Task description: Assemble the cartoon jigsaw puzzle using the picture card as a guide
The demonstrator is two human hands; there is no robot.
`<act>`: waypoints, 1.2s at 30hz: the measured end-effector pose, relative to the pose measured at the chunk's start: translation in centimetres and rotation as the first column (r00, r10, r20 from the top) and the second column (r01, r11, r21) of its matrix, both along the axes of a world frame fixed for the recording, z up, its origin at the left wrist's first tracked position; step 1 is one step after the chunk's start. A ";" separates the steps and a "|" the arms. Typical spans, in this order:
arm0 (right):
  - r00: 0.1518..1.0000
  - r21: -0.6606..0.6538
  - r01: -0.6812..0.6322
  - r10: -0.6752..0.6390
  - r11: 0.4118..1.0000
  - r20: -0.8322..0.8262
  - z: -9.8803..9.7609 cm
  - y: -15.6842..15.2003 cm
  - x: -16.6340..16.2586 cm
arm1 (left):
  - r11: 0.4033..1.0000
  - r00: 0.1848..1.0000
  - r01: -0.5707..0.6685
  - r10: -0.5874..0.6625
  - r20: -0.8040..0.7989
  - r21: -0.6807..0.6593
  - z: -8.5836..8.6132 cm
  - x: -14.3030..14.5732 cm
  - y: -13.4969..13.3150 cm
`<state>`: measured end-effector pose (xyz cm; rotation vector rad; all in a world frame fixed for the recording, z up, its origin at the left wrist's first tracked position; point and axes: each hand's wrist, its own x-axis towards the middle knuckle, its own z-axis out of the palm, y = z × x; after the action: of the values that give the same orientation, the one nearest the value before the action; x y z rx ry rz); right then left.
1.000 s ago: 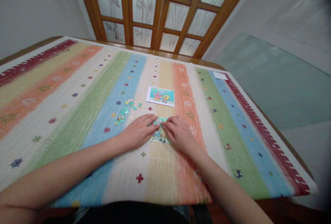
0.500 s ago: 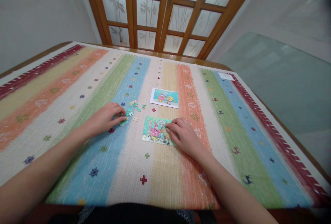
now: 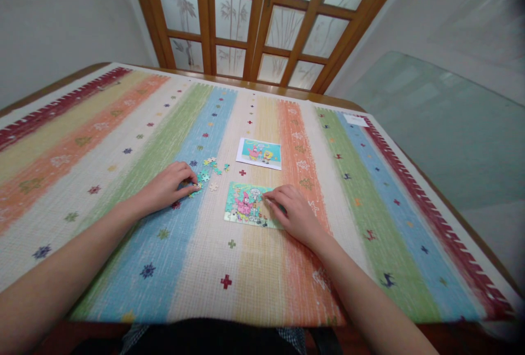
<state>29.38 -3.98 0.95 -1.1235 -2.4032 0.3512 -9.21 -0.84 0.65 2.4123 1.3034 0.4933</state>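
A jigsaw puzzle (image 3: pixel 246 204) with pink and turquoise cartoon figures lies flat on the cloth, its left part filled with joined pieces. My right hand (image 3: pixel 289 210) rests over its right side, thumb and fingers closed at a small puzzle piece that the fingertips largely cover. To the left, my left hand (image 3: pixel 178 184) reaches into a heap of loose puzzle pieces (image 3: pixel 205 174), fingertips pinched on a puzzle piece among them. Just right of the heap lies a pale loose piece (image 3: pixel 214 186). Behind the puzzle is a reference picture card (image 3: pixel 260 153) showing the same figures.
A striped tablecloth (image 3: pixel 209 267) with snowflake, tree and reindeer prints covers the table. A white paper (image 3: pixel 356 120) lies near the far right corner. Wooden doors with glass panes (image 3: pixel 233 18) stand beyond the table, and a greenish glass panel (image 3: pixel 435 125) is at the right.
The view has shifted slightly. My left fingertips have moved a little among the loose pieces; my right hand stays in about the same spot over the puzzle.
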 end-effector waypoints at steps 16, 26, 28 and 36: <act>0.997 0.048 0.030 -0.026 0.998 -0.076 0.1 -0.2 -0.4 | 0.962 0.971 0.010 0.055 0.232 -0.272 2.4 6.8 -2.5; 0.982 -0.019 0.044 -0.047 0.999 -0.182 0.8 -0.5 -1.3 | 0.980 0.936 0.028 0.044 0.348 -0.198 1.1 12.7 -2.3; 0.981 -0.047 0.022 -0.030 0.999 -0.190 1.0 -0.7 -1.9 | 0.988 0.934 0.010 0.046 0.353 -0.155 0.9 12.5 -2.4; 0.982 -0.069 -0.008 -0.005 0.998 -0.187 0.7 -1.0 -2.7 | 1.000 0.937 -0.024 0.017 0.348 0.014 0.5 11.3 -2.1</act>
<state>26.72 -4.99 1.68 -1.0680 -2.2422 0.5205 2.06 -2.96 1.10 2.1959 1.1712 0.8953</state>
